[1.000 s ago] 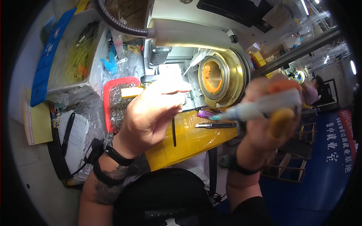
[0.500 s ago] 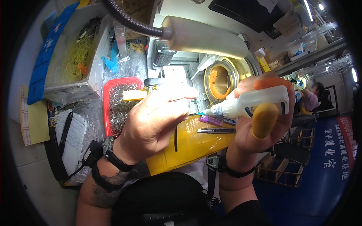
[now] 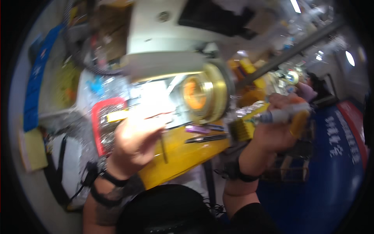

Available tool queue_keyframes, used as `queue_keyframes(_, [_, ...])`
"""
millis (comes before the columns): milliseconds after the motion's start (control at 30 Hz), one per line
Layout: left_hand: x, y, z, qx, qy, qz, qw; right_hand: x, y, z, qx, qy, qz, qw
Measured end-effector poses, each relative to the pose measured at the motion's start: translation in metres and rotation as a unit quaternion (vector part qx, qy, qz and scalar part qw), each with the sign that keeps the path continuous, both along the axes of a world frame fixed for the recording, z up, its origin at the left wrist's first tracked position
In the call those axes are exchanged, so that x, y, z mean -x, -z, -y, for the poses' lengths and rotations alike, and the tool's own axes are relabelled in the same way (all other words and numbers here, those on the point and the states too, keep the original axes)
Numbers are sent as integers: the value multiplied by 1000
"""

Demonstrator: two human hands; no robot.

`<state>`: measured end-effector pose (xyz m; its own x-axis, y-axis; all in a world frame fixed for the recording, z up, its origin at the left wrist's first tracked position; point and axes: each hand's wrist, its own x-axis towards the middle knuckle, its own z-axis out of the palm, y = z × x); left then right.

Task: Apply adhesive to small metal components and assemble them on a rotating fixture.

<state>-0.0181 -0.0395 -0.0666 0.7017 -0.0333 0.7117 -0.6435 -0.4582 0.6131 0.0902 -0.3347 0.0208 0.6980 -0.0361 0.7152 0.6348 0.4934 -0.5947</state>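
My left hand (image 3: 136,142) is bent into a pinch under the bright lamp light. Glare and blur hide what its fingertips hold, if anything. My right hand (image 3: 270,136), with orange and yellow finger cots, grips a whitish squeeze bottle (image 3: 281,114) whose nozzle points left. The bottle is well apart from my left hand. Beside my left hand is a red tray (image 3: 96,126) full of fine, tangled metallic bits, with a yellow strip (image 3: 117,116) over it. Below the hands lies a yellow work surface (image 3: 179,159) carrying a purple lighter-like object (image 3: 196,129) and a slim dark cutter (image 3: 206,138).
A tubular lamp (image 3: 167,66) hangs above tape rolls (image 3: 212,93) with an orange piece inside. At far left stands a bin with a blue edge (image 3: 37,85), near a white notepad (image 3: 68,163). Another person (image 3: 307,91) is at the far right.
My right hand has carried the squeeze bottle rightward, away from my left hand. The left hand keeps its pinch. The whole view has shifted and blurred.
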Motion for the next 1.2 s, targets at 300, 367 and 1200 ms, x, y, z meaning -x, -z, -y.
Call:
queue_keyframes(300, [-3,0,7,11,-30,14,999,-91,-50,142,304,548,-37,778])
queue_keyframes(367, [-5,0,7,5,-31,27,999,-101,-49,148,371,563,-22,738])
queue_keyframes(1200, [0,-1,4,22,-11,-5,1000,69,98,55,675,204,-69,705])
